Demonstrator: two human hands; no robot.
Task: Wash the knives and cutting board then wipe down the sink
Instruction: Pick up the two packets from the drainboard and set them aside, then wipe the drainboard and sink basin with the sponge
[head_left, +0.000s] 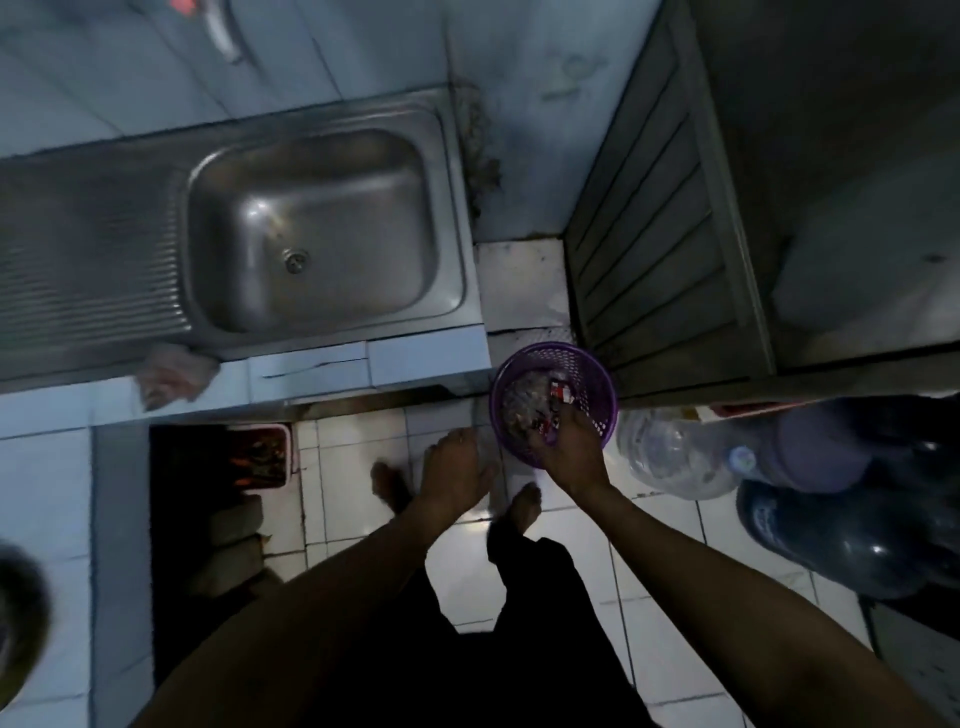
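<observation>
Dim tiled kitchen: right hand (569, 447) digs curled fingers among wrappers in the purple basket (597, 374); left hand (457, 467) hangs loose, holding nothing. At eleven o'clock, the steel sink (322, 156) looks rigid, slick; crumpled rag (174, 371) on the tabletop is probably soft, pinchable anywhere.

basket (554, 364) right of sink (322, 228)

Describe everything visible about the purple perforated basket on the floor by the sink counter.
The round purple perforated plastic basket stands upright on the white tiled floor, just right of the sink counter's corner and before a slatted door. Its walls are a grid of small holes. Inside lies crumpled rubbish, including red and white wrappers. The right hand reaches over its near rim into the contents; whether it grips anything is unclear. A clear plastic bottle lies close beside it.
</observation>
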